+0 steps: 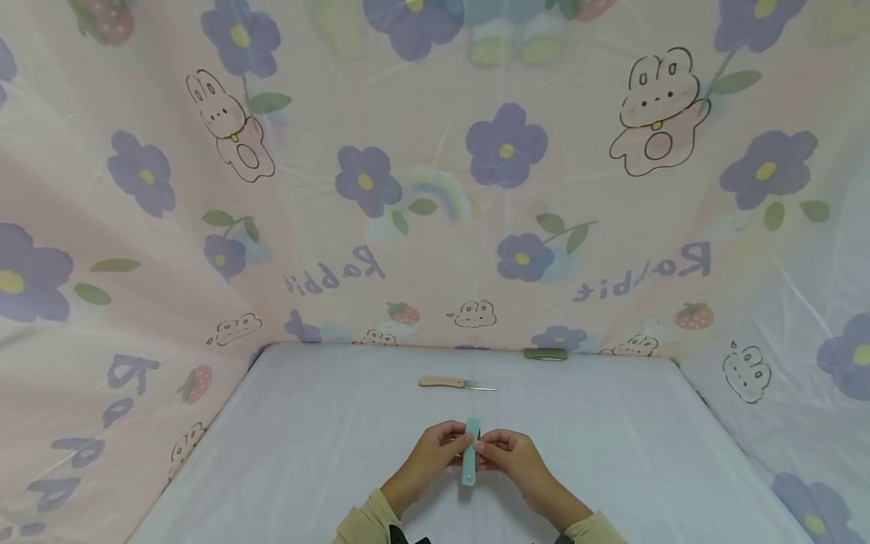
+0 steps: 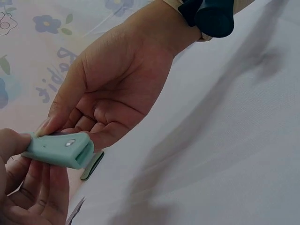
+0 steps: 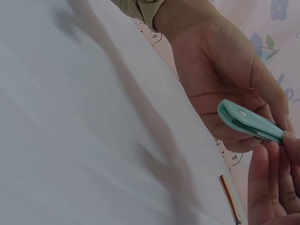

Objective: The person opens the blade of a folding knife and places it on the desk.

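Note:
A mint-green folding knife (image 1: 470, 461) is held between both hands above the table, its handle roughly upright in the head view. My left hand (image 1: 435, 453) pinches it from the left with thumb and fingers. From the right, my right hand (image 1: 519, 457) pinches its side with thumb and fingertips. In the left wrist view, a rivet and a slotted end show on the mint handle (image 2: 61, 150). The right wrist view shows the slot along the handle (image 3: 248, 122) too. Fingers hide the far end of the knife, and I cannot tell how far its blade is out.
Beyond the hands lies a knife with a light wooden handle (image 1: 442, 382), its blade out and pointing right. A dark green elongated item (image 1: 546, 353) lies at the table's back edge. Printed fabric walls (image 1: 435, 227) surround the white table (image 1: 326, 438) at the back and sides.

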Demonstrator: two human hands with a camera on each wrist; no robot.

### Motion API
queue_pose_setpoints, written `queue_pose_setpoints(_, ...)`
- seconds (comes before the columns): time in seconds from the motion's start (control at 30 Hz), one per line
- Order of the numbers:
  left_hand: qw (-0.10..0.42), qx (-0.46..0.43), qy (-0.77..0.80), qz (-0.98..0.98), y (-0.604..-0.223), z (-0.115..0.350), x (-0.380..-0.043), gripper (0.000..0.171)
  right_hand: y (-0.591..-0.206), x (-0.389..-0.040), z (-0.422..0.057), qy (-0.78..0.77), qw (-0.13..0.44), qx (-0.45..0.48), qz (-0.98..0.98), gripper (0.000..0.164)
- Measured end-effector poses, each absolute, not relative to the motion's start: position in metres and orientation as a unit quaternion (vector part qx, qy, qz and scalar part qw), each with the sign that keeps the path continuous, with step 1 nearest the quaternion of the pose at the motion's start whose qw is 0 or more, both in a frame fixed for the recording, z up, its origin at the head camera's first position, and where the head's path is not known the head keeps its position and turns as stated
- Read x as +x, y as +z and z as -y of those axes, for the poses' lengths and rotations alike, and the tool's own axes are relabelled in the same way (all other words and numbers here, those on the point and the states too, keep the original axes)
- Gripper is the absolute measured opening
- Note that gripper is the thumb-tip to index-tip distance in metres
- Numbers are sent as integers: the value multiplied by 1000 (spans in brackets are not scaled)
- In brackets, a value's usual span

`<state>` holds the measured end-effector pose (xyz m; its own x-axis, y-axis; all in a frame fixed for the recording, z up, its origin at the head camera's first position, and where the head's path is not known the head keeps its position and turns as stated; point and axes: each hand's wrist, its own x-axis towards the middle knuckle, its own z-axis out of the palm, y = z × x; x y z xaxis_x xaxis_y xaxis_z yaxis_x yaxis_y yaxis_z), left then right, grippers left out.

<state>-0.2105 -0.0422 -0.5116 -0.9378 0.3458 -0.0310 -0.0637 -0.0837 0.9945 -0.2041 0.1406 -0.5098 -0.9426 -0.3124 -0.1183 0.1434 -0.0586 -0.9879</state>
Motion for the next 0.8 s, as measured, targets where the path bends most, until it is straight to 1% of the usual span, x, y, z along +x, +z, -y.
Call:
queue_pose_setpoints(0.33,141,122,729,-659,-509,44,-209,31,-512,-205,-143,-723,155,-66,-670,39)
queue_pose_setpoints(0.57,133,103,733,-659,-512,44,-209,29,-513,-204,-145,-726,153,-62,-667,39)
queue_pose_setpoints(0.8,151,100,734,-655,-513,44,-206,30,-513,-204,-145,-730,187,-84,-651,32)
